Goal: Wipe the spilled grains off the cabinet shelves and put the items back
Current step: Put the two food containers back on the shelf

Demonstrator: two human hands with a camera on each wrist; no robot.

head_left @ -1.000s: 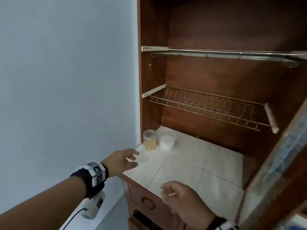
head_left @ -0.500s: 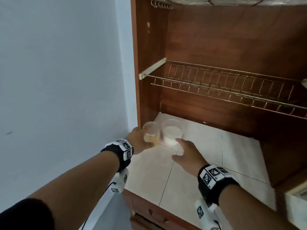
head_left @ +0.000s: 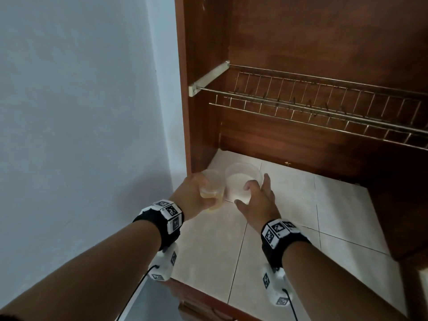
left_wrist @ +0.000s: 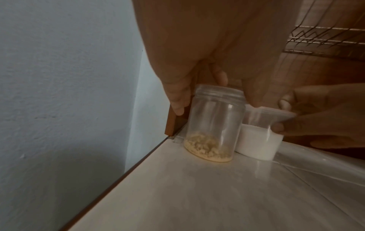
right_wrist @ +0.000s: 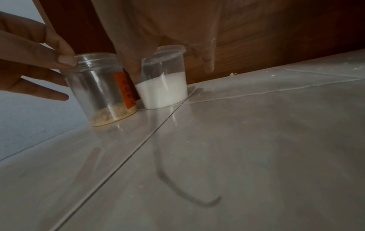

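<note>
A clear jar (head_left: 212, 181) with yellow grains at its bottom and an orange label stands at the back left corner of the tiled shelf (head_left: 324, 216). My left hand (head_left: 193, 196) grips the jar (left_wrist: 213, 125) near its rim, thumb on one side and fingers behind. Right beside it is a clear tub (head_left: 240, 179) half full of white powder. My right hand (head_left: 257, 198) holds the tub (right_wrist: 164, 87) with fingers curled round its upper wall. Jar (right_wrist: 100, 90) and tub touch each other. A few pale specks (right_wrist: 233, 73) lie by the back wall.
A wire dish rack (head_left: 324, 107) spans the cabinet above the shelf. The wooden side wall (head_left: 201, 89) is just left of the jar, with a blue-grey room wall (head_left: 81, 112) beyond it. A drawer front (head_left: 203, 304) sits below the shelf's front edge.
Both hands reached forward from the shelf's front to the back left corner. The left hand took the jar first, then the right hand closed round the tub. The view moved closer.
</note>
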